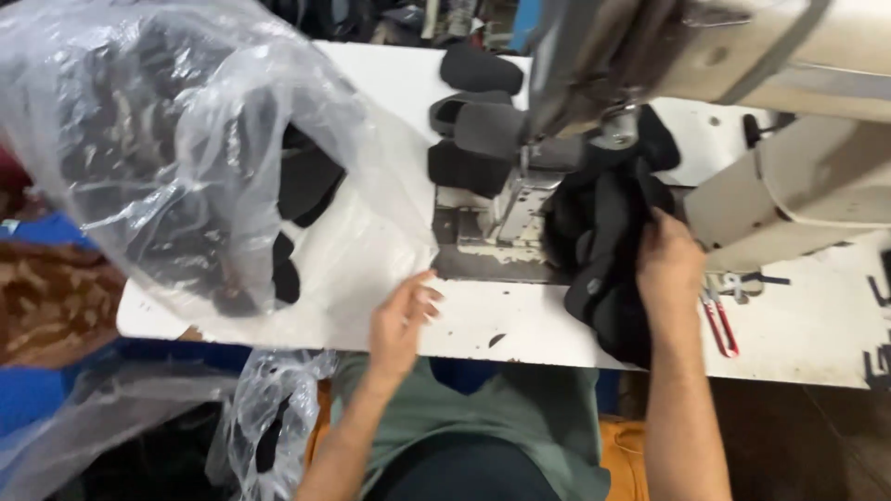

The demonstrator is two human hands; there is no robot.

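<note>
Black fabric piece (603, 250) lies bunched on the white table (798, 343), right beside the base of the sewing machine (705, 56) and just below its needle area. Part of it hangs over the near table edge. Right hand (668, 264) rests on top of the bundle, fingers curled into the cloth and grasping it. Left hand (401, 320) hovers at the near table edge, fingers spread and loose, holding nothing; its fingertips are just beside the lower corner of a clear plastic bag (186, 158).

The bag is large and crumpled, fills the left of the view, and lies partly on the table. Dark pieces show through it, shapes unclear. More black padded pieces (473, 111) sit stacked on the table behind the machine's metal bed (483, 232), touching one another.

Red-handled snips (719, 320) lie flat on the table, just to the right of the right forearm. A second, smaller plastic bag (269, 417) hangs below the table edge near the person's left side. Person wears a green shirt (501, 408); lap sits under the table edge.
</note>
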